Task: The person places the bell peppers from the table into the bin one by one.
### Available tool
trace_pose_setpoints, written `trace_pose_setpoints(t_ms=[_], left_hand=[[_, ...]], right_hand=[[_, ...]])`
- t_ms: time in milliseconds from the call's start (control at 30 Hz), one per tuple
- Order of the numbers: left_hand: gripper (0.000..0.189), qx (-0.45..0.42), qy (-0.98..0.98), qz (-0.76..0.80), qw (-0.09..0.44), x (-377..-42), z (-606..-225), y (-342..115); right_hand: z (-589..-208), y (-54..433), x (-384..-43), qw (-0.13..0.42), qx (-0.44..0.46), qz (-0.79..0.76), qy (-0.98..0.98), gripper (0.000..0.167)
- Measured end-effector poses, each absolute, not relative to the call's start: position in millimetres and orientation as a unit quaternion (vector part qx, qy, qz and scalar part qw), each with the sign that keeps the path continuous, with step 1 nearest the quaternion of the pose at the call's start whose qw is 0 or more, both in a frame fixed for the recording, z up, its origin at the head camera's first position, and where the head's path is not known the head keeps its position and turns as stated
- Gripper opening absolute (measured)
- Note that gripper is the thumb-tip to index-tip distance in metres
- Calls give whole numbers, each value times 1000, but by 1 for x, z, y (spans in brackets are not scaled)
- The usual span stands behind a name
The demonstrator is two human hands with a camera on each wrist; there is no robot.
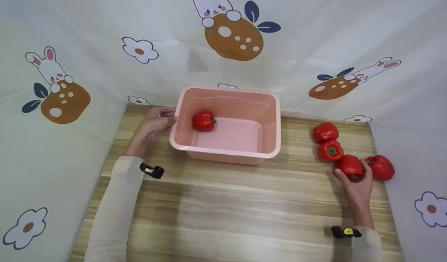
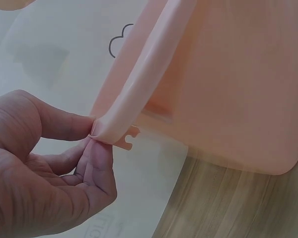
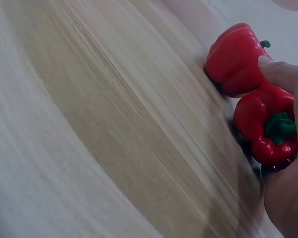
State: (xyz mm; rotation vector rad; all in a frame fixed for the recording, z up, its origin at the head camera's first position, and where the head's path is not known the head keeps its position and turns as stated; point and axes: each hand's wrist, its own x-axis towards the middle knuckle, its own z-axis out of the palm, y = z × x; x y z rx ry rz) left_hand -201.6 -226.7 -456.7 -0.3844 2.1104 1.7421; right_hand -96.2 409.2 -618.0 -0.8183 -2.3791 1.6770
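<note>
A pink plastic tub (image 1: 223,154) stands on the wooden table, one red bell pepper (image 1: 203,121) lying inside at its left. My left hand (image 1: 155,123) pinches the tub's left rim between thumb and fingers; the left wrist view shows this grip on the rim (image 2: 139,79) closely. Over at the right, my right hand (image 1: 358,185) holds a red bell pepper (image 1: 349,166), thumb on one side and fingers on the other. The right wrist view shows a pepper with a green stem (image 3: 280,128) against that hand, partly hidden by it.
Beside the held pepper lie more red bell peppers: one to the right (image 1: 382,168), one up-left with its stem upward (image 1: 325,154) and another behind it (image 1: 325,132). Patterned cloth walls (image 1: 292,69) border the table (image 1: 245,203) at back and sides.
</note>
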Motion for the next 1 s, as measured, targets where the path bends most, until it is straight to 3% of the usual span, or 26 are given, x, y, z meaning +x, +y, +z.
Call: trace_pose_setpoints(t_ms=[367,1000], left_hand=[[55,-132,755,615,186,-202,-459,-226],[57,-143,750,620,179,-201,-460,-227]], right_hand=[[-616,414,-105,25,-275,552,-787,99],[-605,405,-101,85,-281,562,-773,82]])
